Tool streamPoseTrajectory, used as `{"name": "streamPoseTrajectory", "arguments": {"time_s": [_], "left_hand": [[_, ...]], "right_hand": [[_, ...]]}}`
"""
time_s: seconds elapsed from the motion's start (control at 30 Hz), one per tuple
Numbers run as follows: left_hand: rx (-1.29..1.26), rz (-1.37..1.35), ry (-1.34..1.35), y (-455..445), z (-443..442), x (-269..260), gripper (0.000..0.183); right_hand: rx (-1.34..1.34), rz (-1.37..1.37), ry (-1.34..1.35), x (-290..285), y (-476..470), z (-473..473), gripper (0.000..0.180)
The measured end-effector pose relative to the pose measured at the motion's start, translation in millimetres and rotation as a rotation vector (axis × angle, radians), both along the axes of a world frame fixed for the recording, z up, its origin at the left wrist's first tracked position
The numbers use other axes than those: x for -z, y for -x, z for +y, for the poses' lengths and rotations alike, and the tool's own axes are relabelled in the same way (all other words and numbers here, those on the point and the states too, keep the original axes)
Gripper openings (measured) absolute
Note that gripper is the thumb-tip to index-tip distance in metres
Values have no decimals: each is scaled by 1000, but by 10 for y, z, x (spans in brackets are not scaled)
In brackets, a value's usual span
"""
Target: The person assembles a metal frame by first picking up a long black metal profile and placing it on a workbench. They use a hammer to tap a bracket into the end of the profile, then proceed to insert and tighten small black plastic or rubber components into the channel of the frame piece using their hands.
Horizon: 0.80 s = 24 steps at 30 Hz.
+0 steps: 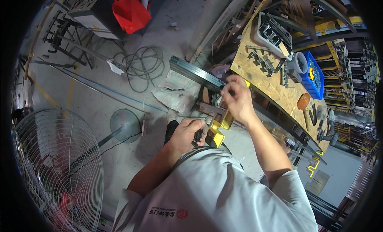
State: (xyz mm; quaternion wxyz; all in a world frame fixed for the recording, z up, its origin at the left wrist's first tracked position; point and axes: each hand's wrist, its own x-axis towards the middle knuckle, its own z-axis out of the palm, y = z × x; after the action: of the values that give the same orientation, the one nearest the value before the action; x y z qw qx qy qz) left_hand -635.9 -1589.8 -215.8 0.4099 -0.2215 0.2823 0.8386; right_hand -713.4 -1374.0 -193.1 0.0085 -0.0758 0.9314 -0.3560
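Observation:
In the head view my left hand (189,134) is close to my body, its fingers curled round a few small black parts (198,135). Farther forward and to the right, my right hand (238,97) is at the near end of a stack of metal profiles (196,72). Its fingers are bent against or just over that end; whether they grip anything cannot be made out. The profiles reach away to the upper left, above a whitish sack (179,93) on the floor. Yellow metal brackets (217,131) lie between and below my hands.
A wooden workbench (269,97) at the right bears a grey tray (259,37), a blue bin (319,88), a mallet (304,102), cut profile pieces (263,63) and a cordless drill (331,127). A large fan (71,172) stands at the left; a coiled hose (146,67) lies beyond.

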Motion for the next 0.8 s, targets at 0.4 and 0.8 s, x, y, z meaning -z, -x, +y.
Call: {"name": "streamPoseTrajectory", "arguments": {"time_s": [0.4,0.8], "left_hand": [[38,-85,-23,-26,-48,64,28],[49,-48,-6,15,-66,19,27]], "right_hand": [[65,-107,143,233,241,70,10],[60,-359,229,228,483,126,42]]}}
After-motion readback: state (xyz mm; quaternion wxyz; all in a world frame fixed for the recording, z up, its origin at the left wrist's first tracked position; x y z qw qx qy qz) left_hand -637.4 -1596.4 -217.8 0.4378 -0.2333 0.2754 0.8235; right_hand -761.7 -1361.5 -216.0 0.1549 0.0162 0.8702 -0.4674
